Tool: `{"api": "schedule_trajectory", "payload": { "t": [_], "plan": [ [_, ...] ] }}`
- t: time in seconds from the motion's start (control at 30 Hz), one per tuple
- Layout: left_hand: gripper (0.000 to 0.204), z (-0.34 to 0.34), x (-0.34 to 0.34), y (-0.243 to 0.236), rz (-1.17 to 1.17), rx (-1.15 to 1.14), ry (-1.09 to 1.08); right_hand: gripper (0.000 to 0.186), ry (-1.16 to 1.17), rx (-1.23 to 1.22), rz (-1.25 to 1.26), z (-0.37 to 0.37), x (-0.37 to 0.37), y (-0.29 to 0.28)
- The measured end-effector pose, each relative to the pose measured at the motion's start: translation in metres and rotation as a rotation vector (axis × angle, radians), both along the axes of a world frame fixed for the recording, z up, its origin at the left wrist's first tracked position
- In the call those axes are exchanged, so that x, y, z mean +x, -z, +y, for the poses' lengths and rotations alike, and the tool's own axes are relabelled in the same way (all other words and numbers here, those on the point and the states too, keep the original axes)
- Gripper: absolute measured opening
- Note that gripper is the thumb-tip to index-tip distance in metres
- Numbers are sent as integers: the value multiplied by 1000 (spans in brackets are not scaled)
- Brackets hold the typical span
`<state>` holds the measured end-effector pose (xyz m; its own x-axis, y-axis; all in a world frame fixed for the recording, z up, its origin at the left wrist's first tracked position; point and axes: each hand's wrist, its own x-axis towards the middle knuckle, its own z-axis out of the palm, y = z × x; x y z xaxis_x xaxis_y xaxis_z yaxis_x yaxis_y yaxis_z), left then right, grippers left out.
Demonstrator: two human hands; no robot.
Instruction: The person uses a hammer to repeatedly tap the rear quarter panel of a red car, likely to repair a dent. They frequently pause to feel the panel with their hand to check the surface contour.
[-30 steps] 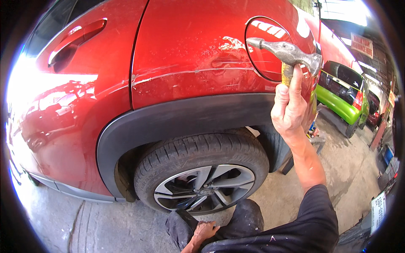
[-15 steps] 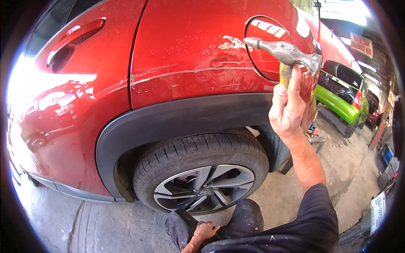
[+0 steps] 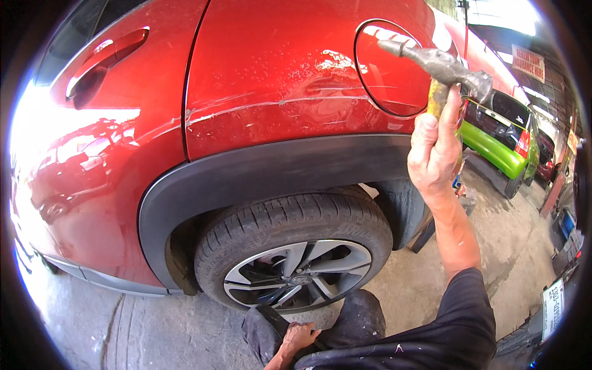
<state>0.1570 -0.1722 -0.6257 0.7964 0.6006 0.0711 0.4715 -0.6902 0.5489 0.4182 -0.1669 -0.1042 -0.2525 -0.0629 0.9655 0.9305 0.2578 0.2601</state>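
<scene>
Raised at the right, my right hand (image 3: pixel 433 157) is closed round the yellow handle of a hammer (image 3: pixel 445 66), index finger stretched up along it. The worn grey metal head has a tapered end pointing left and a blunt face at right. It appears in front of the round fuel flap (image 3: pixel 388 77) of a red car. Left of the flap, the rear panel (image 3: pixel 265 74) has a long pale scratch and dented, scuffed paint above the black wheel-arch trim (image 3: pixel 277 163). My left hand (image 3: pixel 299 336) rests low on my leg, fingers lying loosely over it, holding nothing visible.
Close before my knees stands the car's rear wheel (image 3: pixel 296 271). A door handle (image 3: pixel 108 65) sits at upper left. A green car (image 3: pixel 502 135) is parked at right, beneath a hanging sign (image 3: pixel 528 64). Concrete floor (image 3: pixel 512 246) spreads at right, with a small stand behind my forearm.
My right hand has drawn the hammer to the right, uncovering more of the fuel flap. The left hand stays on my leg.
</scene>
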Motion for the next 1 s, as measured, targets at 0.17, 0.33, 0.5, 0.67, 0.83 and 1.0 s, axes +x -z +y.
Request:
{"api": "schedule_trajectory", "payload": {
  "t": [0.17,0.33,0.5,0.67,0.83,1.0],
  "plan": [
    [43,2,1,6,20,22,-5,50,39,-63,-31,-3,-2,3],
    [44,1,2,-9,73,-54,-16,51,52,-112,-76,1,1,6],
    [45,2,2,11,49,-6,-13,56,12,-25,-10,-6,-11,0],
    [46,2,1,5,74,-21,-5,57,56,-86,-56,-2,-14,2],
    [46,1,1,-15,90,-26,-8,52,118,-88,-99,-3,-10,7],
    [45,3,1,6,48,5,0,50,41,36,-67,-3,-14,6]
  ]
}}
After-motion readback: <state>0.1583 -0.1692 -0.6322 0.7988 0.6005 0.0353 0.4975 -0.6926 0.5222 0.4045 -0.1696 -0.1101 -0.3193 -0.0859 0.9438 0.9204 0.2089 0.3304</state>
